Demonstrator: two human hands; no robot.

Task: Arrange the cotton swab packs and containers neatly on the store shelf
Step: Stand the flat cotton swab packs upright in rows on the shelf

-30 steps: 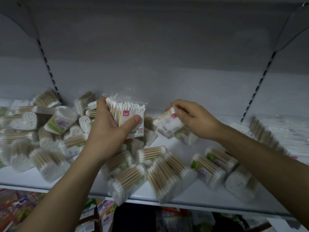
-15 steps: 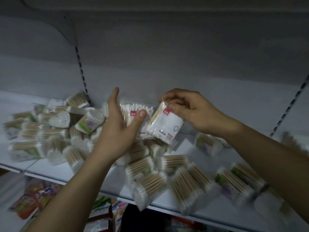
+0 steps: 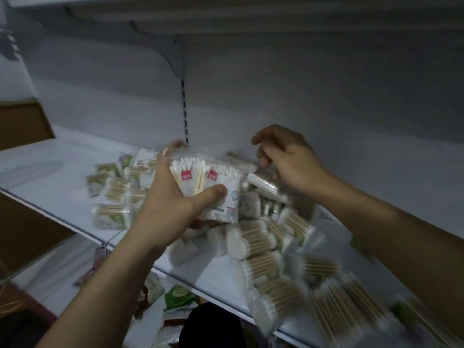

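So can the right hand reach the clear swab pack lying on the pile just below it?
Probably yes. The right hand holds nothing and hovers just above the clear pack, which lies on top of the pile with nothing between. The left hand grips its pink-labelled packs beside it.

Motion blur smears the loose swab packs (image 3: 349,302) at the lower right, leaving their labels unreadable. The left hand (image 3: 170,207) covers the lower left of the two held packs (image 3: 221,182), most of its fingers hidden behind them. Print on their pink labels (image 3: 186,175) is too small to read. The shelf (image 3: 50,172) runs off the right edge.
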